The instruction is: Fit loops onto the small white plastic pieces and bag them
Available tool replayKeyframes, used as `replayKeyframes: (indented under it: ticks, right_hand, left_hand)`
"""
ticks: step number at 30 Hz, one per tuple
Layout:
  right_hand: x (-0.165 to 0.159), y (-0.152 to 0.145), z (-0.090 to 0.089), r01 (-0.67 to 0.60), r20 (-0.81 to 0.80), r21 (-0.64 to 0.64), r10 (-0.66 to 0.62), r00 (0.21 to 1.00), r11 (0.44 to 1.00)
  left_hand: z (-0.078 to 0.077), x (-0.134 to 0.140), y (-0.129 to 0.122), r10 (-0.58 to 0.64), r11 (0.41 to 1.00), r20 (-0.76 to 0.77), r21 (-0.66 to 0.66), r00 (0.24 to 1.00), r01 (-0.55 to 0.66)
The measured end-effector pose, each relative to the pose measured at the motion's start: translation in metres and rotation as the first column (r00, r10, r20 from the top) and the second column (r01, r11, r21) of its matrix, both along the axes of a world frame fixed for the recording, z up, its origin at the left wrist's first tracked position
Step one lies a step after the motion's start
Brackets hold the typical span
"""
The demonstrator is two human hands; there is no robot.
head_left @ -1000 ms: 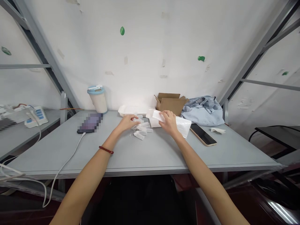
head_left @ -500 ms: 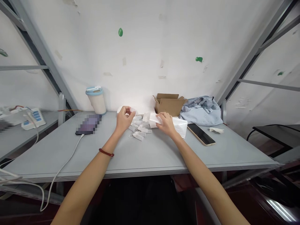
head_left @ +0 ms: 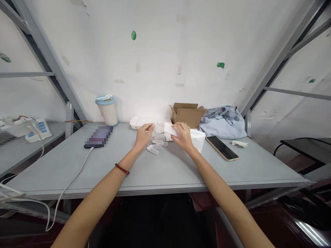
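My right hand (head_left: 183, 137) is closed on a glossy white plastic bag (head_left: 198, 139), which stretches out to the right beneath it. My left hand (head_left: 144, 135) is in a pinch just left of the bag's end, thumb and fingertips together. Whatever those fingertips hold is too small to make out. Between and below the hands lie several small white tags with thin loops (head_left: 154, 148), partly covered by the left hand. A pale, thin translucent piece (head_left: 160, 127) shows between the two hands. Behind the left hand rests a white stack or packet (head_left: 138, 122).
An open cardboard box (head_left: 188, 116) and a light blue cloth (head_left: 223, 124) stand against the wall. A phone (head_left: 222, 148) and crumpled tissue (head_left: 239, 144) lie at right. A lidded cup (head_left: 107, 112) and a phone on a cable (head_left: 99, 136) are at left.
My left hand has moved right and slightly down, from over the white stack toward the bag's end; the stack is now uncovered. The right hand keeps its grip on the bag.
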State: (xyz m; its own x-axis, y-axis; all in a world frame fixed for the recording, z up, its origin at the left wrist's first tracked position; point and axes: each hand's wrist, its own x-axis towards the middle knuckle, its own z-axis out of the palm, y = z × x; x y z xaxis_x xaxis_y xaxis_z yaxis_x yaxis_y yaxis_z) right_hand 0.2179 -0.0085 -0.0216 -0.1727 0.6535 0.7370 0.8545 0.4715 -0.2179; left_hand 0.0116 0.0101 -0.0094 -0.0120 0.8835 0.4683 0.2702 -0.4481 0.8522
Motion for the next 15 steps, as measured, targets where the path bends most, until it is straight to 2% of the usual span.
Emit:
replayKeyframes:
  ticks: [6,11,15]
  right_hand:
    - [-0.004,-0.005,0.004,0.023,-0.006,0.049,-0.023,1.0,0.999]
    - [-0.007,-0.007,0.003,0.017,0.001,0.057,-0.017,1.0,0.998]
    - [-0.01,-0.008,0.003,-0.005,0.003,0.062,0.005,1.0,0.998]
  left_hand:
    - [0.002,0.001,-0.004,0.061,0.997,-0.042,0.053,0.997,-0.059]
    - [0.002,0.004,-0.007,0.166,0.984,-0.062,0.081,0.984,-0.16]
    - [0.003,0.009,-0.012,0.146,0.987,-0.058,0.072,0.988,-0.142]
